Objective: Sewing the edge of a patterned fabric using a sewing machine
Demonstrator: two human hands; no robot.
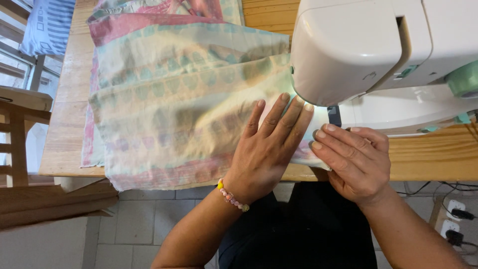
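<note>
A pale patterned fabric [174, 94] in green, pink and cream lies spread over a wooden table [67, 124], folded in layers. My left hand [266, 149], with a bead bracelet on the wrist, lies flat on the fabric, fingers apart and pointing toward the needle area of a white sewing machine [358, 45]. My right hand [353, 162] rests beside it at the fabric's near edge, fingers curled and pressing the cloth just under the machine's head. The needle is hidden behind the machine's head and my fingers.
A wooden chair [20, 124] stands left of the table, with a striped cushion [50, 25] beyond it. A wooden board [50, 204] lies low at the left. Cables and a power strip [453, 219] sit on the tiled floor at right.
</note>
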